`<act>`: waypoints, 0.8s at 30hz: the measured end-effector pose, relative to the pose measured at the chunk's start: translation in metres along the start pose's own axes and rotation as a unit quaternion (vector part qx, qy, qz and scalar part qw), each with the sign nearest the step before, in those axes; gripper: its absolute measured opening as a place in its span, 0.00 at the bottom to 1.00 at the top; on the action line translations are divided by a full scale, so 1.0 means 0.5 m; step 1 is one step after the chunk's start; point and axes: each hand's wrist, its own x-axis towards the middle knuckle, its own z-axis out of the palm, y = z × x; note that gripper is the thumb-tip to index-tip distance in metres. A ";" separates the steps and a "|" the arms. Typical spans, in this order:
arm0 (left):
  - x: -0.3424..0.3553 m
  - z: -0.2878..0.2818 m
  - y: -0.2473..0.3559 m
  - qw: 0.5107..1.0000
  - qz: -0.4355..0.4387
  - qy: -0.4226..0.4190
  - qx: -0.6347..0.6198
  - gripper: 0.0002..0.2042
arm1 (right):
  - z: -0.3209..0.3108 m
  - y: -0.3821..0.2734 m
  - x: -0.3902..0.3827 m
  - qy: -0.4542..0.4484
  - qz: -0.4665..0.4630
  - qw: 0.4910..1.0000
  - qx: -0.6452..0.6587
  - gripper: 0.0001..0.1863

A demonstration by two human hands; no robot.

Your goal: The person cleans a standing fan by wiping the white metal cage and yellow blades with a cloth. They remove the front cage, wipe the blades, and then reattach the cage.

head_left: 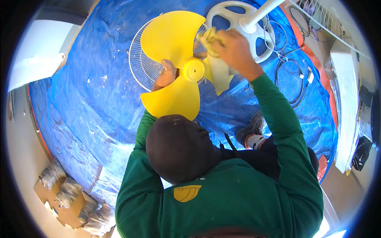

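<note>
From my remote seat I see one yellow fan impeller (193, 70) in front of the person, above a creased blue tarp (107, 95). Its hub faces up toward my camera, so the spin axis points roughly at me. I count three blades: one has its long axis running up and slightly left, one runs down-left, and the third reaches right, partly covered. They look like smooth, glossy plastic, broad and rounded.

The left hand (166, 73) sits in the gap between the two left blades, thumb showing; the rest goes behind, so I cannot tell how those fingers close. The right hand (236, 49) has its fingers bunched around one crumpled, pale yellow cloth (210, 39) by the right blade.

One round guard (139, 65) of thin wire lies behind the blades — just beside it, one white, wheel-shaped base (258, 43) with a straight pole (264, 14). Farther right, dark cable (295, 99) loops over the tarp.
</note>
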 end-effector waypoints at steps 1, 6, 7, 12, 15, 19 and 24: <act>-0.002 0.011 0.002 1.000 -0.005 -0.004 -0.015 0.42 | -0.013 0.002 0.001 0.020 0.058 0.998 0.019 0.12; -0.024 0.015 0.008 0.997 -0.071 -0.017 0.009 0.41 | -0.036 -0.050 0.024 0.239 0.151 0.921 0.266 0.12; -0.025 0.003 0.006 0.995 -0.089 -0.021 0.027 0.41 | -0.024 -0.072 0.023 0.173 0.185 0.936 0.245 0.14; 0.017 -0.071 -0.032 0.933 0.033 -0.077 0.349 0.30 | 0.070 -0.154 -0.006 0.023 -0.054 0.971 0.233 0.20; 0.023 -0.076 -0.054 0.849 0.066 -0.124 0.509 0.27 | 0.093 -0.140 0.018 0.065 -0.115 0.968 0.212 0.20; 0.021 -0.046 -0.023 0.909 -0.105 -0.140 0.377 0.24 | 0.062 -0.086 0.114 0.199 0.063 0.968 0.140 0.20; 0.026 -0.015 -0.011 0.897 -0.094 -0.110 0.417 0.26 | 0.047 -0.139 0.098 0.088 0.114 0.965 0.220 0.21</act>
